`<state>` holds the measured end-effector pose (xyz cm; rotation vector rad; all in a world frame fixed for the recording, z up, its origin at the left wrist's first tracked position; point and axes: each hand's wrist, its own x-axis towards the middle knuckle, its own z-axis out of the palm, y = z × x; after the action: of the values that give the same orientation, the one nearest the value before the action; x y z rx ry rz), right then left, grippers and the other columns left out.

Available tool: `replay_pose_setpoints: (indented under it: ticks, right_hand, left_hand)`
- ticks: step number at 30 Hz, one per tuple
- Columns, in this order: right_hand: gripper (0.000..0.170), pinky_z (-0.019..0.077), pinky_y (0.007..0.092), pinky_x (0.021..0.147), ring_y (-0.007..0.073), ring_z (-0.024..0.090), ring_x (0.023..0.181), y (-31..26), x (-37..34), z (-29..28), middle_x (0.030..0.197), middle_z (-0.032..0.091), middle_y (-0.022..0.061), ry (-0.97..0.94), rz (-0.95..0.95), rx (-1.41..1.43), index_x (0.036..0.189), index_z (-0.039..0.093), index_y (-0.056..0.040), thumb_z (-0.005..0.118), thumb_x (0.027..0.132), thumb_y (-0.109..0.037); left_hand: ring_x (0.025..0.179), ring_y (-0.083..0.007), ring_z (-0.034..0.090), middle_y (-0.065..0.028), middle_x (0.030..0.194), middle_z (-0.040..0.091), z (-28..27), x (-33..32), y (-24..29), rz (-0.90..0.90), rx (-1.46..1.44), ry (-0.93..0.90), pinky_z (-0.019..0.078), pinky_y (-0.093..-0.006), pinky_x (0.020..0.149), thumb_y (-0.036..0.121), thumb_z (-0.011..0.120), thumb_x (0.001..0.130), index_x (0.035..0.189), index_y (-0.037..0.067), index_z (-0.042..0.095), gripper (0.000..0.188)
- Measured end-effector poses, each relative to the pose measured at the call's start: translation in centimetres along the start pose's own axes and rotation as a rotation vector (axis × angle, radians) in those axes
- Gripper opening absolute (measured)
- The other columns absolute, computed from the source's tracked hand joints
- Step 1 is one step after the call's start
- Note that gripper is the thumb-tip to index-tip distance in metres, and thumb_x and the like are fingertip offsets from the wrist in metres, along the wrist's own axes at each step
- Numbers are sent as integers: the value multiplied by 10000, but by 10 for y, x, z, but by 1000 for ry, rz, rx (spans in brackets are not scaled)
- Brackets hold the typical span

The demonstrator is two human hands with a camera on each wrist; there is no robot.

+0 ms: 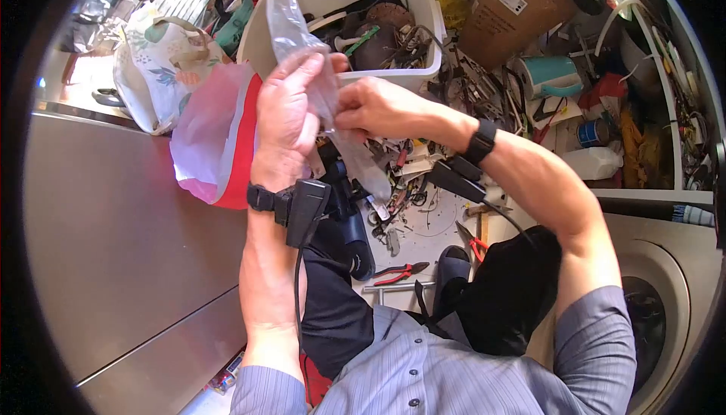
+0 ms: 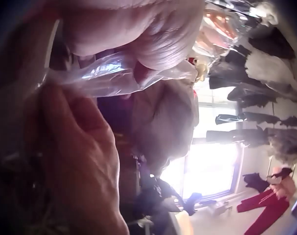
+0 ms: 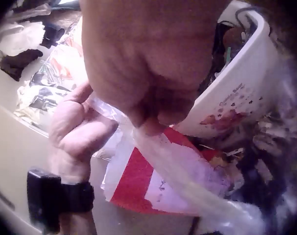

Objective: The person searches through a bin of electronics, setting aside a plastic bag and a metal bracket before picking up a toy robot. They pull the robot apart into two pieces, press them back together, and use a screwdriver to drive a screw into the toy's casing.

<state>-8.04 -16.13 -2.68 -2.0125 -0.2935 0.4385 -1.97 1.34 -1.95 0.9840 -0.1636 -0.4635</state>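
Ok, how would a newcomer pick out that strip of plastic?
Find the big white bin at the head view's top. Before it, the left hand and right hand hold the plastic strip. Unlike the red-banded bag nearby, it is colourless and see-through.

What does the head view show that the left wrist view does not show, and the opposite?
Only the head view: the red-handled pliers on the floor and the round appliance door.

Only the left wrist view: a bright window and a red garment.

Both: the left hand and right hand holding clear plastic.
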Motion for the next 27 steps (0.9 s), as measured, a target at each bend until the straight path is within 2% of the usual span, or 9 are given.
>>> replay_pose_setpoints:
  ticks: [4, 6, 8, 12, 15, 20, 23, 25, 27]
  right_hand:
    - [229, 555, 387, 652, 211, 683, 671, 22, 44, 36, 732, 701, 108, 163, -60, 198, 931, 729, 12, 693, 936, -215]
    - [179, 566, 438, 692, 331, 713, 722, 57, 65, 65, 807, 720, 195, 463, -135, -107, 942, 732, -14, 678, 913, -182]
    - [177, 580, 496, 769, 434, 716, 835, 99, 83, 109, 928, 730, 240, 430, -91, -177, 960, 742, -34, 656, 896, -175]
    - [214, 594, 545, 791, 467, 725, 869, 147, 95, 203, 881, 728, 276, 205, 105, -251, 831, 729, -8, 606, 875, -178]
    - [206, 614, 515, 802, 437, 765, 916, 131, 90, 209, 936, 764, 275, 28, 152, -466, 891, 782, 3, 625, 847, -123]
    - [300, 594, 513, 799, 423, 749, 926, 75, 99, 122, 951, 757, 247, -329, 25, -503, 1051, 743, 2, 673, 924, -261]
    - [329, 563, 480, 827, 375, 730, 921, 53, 107, 49, 1013, 761, 203, -412, -136, -303, 1094, 738, -11, 700, 910, -282]
    - [343, 566, 448, 808, 341, 726, 882, 45, 111, -11, 985, 760, 201, -367, 17, -211, 1136, 744, -14, 686, 898, -255]
    - [337, 569, 436, 798, 300, 731, 865, 56, 121, -74, 955, 763, 186, -152, 28, -401, 1141, 746, -8, 674, 910, -243]
  left_hand:
    - [1067, -166, 697, -93, 1180, 744, -28, -1, 26, 436, 410, 351, 543, -323, 927, 83, 723, 992, 1260, -20, 679, 291]
    - [1075, -167, 695, -88, 1214, 735, -51, 2, 34, 467, 428, 417, 541, -311, 919, 92, 734, 986, 1276, -8, 668, 314]
    - [1079, -163, 689, -79, 1229, 726, -57, 1, 33, 467, 390, 406, 539, -299, 910, 85, 717, 993, 1280, 2, 666, 302]
    - [1073, -143, 679, -61, 1196, 719, -57, -8, 35, 375, 427, 368, 536, -293, 904, 85, 700, 1002, 1268, 11, 670, 278]
    - [1056, -133, 674, -57, 1172, 715, -56, -11, 33, 308, 460, 368, 534, -288, 900, 89, 692, 1009, 1259, 13, 676, 262]
    - [1028, -127, 669, -45, 1134, 718, -42, -19, 31, 203, 417, 293, 528, -284, 908, 74, 672, 1016, 1226, 8, 689, 221]
    - [1018, -121, 659, -40, 1101, 718, -37, -22, 31, 145, 468, 275, 515, -272, 926, 67, 669, 1014, 1201, -6, 692, 202]
    - [998, -115, 652, -36, 1070, 716, -30, -26, 32, 68, 516, 220, 507, -268, 925, 62, 667, 1014, 1170, -13, 694, 175]
    - [958, -124, 669, -38, 1041, 725, -24, -30, 30, -68, 642, 134, 537, -289, 869, 77, 695, 998, 1135, 3, 709, 157]
